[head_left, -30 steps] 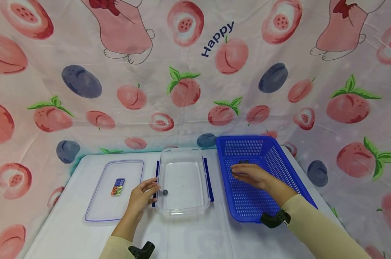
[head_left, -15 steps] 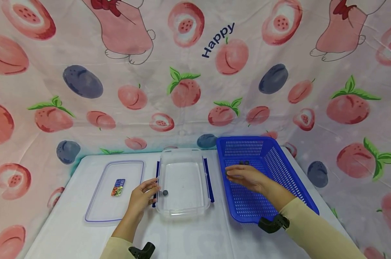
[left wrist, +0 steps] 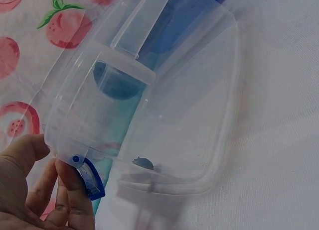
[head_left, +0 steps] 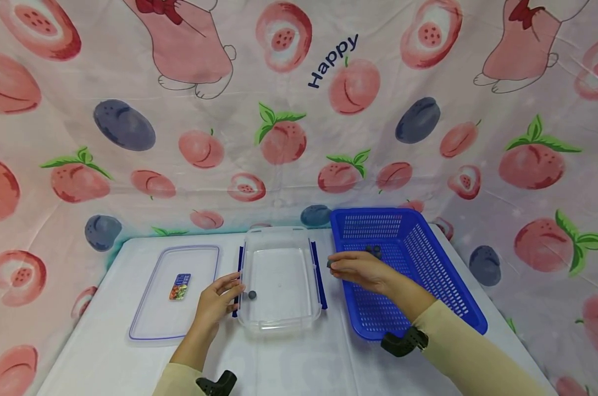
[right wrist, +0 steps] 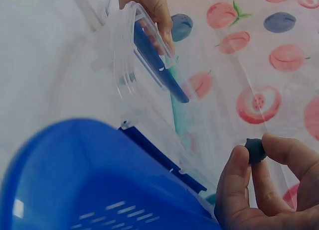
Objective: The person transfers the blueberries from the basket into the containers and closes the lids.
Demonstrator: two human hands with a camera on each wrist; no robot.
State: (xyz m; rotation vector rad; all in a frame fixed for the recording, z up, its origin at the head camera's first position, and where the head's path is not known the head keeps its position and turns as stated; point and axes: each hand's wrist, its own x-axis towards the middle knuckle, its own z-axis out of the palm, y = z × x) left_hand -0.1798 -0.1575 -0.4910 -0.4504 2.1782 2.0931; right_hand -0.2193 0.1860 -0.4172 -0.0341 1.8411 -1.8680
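Note:
Between thumb and fingertips my right hand (head_left: 360,270) pinches a blueberry (right wrist: 255,151), held at the left rim of the blue basket (head_left: 345,308). Several more blueberries (head_left: 373,250) lie in that basket, partly behind the hand. My left hand (head_left: 217,302) grips the left side of a clear plastic container (head_left: 281,320), thumb at its rim and fingers by a blue latch (left wrist: 91,179). Inside the container, near its left wall, rests one blueberry (head_left: 252,295). The container stands uncovered with its blue side latches hanging out.
A clear lid (head_left: 153,308) with a blue edge and a coloured label lies flat left of the container. White cloth covers the table (head_left: 299,363). Behind it hangs a fruit-print curtain (head_left: 289,209).
My right hand has moved left with the blueberry, from over the basket's inside to its left rim, uncovering more of the blueberries there. My left hand keeps its place on the container.

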